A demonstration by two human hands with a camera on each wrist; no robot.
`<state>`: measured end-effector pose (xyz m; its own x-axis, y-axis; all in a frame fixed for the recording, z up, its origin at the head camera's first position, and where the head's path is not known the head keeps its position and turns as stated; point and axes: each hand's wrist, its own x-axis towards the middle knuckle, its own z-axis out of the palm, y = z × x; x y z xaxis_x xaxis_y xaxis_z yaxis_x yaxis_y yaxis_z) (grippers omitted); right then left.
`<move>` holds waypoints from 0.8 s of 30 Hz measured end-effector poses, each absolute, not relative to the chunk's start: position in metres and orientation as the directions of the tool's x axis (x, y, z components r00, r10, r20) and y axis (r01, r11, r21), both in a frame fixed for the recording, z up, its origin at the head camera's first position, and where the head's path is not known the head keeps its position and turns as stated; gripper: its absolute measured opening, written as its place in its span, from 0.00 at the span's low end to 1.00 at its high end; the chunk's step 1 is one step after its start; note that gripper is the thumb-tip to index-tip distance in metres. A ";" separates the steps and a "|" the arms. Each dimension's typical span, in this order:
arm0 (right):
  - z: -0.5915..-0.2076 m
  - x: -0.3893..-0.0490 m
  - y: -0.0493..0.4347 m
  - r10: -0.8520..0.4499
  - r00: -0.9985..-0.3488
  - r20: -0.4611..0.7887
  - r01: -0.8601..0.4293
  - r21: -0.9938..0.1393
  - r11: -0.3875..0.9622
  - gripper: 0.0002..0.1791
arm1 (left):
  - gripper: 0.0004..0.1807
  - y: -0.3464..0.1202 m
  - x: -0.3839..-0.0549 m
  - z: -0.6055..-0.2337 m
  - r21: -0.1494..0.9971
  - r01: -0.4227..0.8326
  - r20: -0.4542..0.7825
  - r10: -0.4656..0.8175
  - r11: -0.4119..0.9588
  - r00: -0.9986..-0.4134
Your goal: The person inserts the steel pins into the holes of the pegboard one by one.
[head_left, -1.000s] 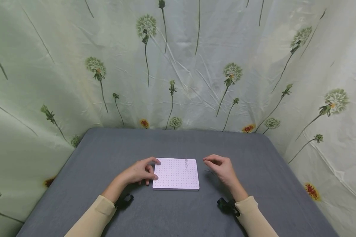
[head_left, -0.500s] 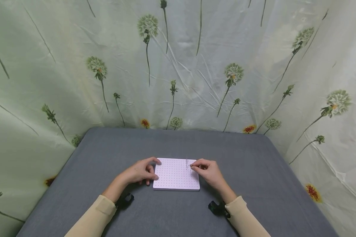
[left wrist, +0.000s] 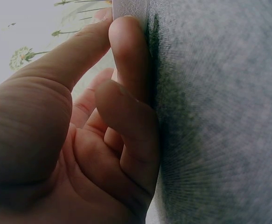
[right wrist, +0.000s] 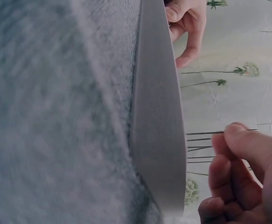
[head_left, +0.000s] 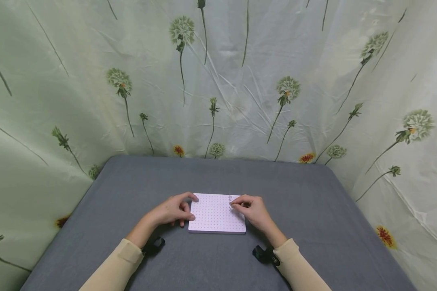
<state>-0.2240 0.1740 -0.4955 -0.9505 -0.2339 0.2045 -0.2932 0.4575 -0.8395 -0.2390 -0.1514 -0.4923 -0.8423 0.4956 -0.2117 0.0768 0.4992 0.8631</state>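
A white board [head_left: 211, 220] with a grid of small holes lies flat on the table. My left hand [head_left: 170, 211] holds its left edge, thumb and index finger on the top and another finger against the side. Over the board's right part, my right hand [head_left: 255, 211] pinches a thin dark needle [right wrist: 203, 133] between thumb and index finger. The needle's lower end meets the board's top face; whether it sits in a hole cannot be seen. Beside it, several needles [right wrist: 198, 148] stand in the board, some slightly tilted, in a row near the upper right corner.
A grey cloth-covered table [head_left: 160, 173] spreads around the board. Behind it hangs a pale curtain [head_left: 240, 121] printed with dandelions. A dark wrist camera [head_left: 264, 254] sits under the right forearm, close above the cloth.
My right hand has moved left from beside the board to above its right part, bringing the needle to the standing ones. My left hand has stayed on the board's edge.
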 end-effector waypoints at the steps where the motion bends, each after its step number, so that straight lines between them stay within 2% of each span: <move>1: -0.496 -0.224 0.174 -0.233 -0.951 0.202 -0.291 -0.839 0.460 0.04 | 0.30 -0.151 -0.239 -0.492 0.862 0.076 -0.214 0.494 0.501 -0.843; 14: -0.499 -0.224 0.169 -0.228 -0.956 0.182 -0.279 -0.798 0.534 0.04 | 0.31 -0.152 -0.238 -0.492 0.861 0.086 -0.207 0.500 0.501 -0.841; 19: -0.497 -0.223 0.175 -0.242 -0.954 0.179 -0.281 -0.818 0.502 0.04 | 0.31 -0.152 -0.238 -0.493 0.863 0.082 -0.208 0.498 0.499 -0.842; 24: -0.489 -0.223 0.189 -0.187 -0.967 0.174 -0.246 -0.827 0.505 0.05 | 0.31 -0.151 -0.238 -0.492 0.862 0.084 -0.207 0.498 0.500 -0.842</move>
<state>-0.2231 0.1894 -0.4893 -0.9669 -0.1870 0.1738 -0.2464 0.5049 -0.8273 -0.2383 -0.1513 -0.4923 -0.8423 0.4977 -0.2068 0.0838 0.5000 0.8620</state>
